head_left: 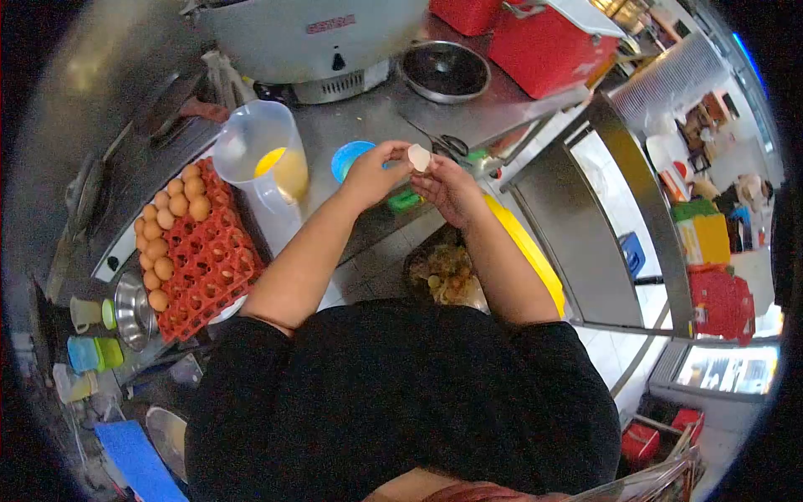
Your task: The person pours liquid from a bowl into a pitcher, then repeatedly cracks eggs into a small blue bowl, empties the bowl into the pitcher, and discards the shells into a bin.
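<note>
Both of my hands meet above the counter's front edge around a pale cracked eggshell [420,157]. My left hand [374,174] has its fingers closed at the shell's left side. My right hand [449,188] pinches the shell from the right, its lower fingers curled. Partly behind my left hand is a blue bowl [350,156]. To the left stands a clear plastic pitcher [261,155] with yellow liquid egg [284,170] inside. Further left, brown eggs [165,219] fill one side of a red egg tray [209,268]. Below my right hand, a bin [442,272] holds food scraps or shells.
A large metal cooker [322,42] stands at the back, beside a dark round pan [445,71]. Black-handled scissors [452,144] lie behind my hands. A red cooler box [544,46] is at back right. A metal bowl [134,308] sits left of the tray.
</note>
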{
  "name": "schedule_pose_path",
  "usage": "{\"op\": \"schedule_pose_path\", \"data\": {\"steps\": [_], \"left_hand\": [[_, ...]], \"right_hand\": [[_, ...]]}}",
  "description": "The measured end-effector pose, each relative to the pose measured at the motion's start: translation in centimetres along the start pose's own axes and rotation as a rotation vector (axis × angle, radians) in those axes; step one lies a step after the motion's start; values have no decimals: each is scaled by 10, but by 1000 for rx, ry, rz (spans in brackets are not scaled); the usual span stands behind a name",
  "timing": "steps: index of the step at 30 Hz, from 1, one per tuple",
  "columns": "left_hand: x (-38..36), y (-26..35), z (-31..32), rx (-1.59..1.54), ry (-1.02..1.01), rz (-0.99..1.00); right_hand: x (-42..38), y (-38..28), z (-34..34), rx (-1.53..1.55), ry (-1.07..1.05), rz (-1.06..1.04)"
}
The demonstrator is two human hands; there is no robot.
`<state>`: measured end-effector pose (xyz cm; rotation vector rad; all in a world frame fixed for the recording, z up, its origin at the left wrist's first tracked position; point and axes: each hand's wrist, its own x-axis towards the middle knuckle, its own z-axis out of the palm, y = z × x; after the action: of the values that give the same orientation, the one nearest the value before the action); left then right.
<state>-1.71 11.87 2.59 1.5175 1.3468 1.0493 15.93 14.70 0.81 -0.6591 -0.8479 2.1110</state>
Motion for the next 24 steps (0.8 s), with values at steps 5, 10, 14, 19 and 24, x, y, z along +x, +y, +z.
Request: {"op": "schedule_pose_path", "data": {"steps": [5, 10, 14, 19, 24], "left_hand": [[-8, -8, 46, 135, -275, 0], [-18, -42, 80, 101, -399, 71], [-34, -85, 72, 6, -543, -169], [-98, -135, 27, -94, -414, -399], [-194, -184, -33, 11, -200, -529]], "right_hand": [[-61, 17, -37, 100, 211, 34], [-126, 53, -89, 85, 240, 18], [-163, 104, -139, -275, 781, 250], [-106, 104, -146, -1191, 514, 78], [33, 43, -51, -1374, 302, -223]]}}
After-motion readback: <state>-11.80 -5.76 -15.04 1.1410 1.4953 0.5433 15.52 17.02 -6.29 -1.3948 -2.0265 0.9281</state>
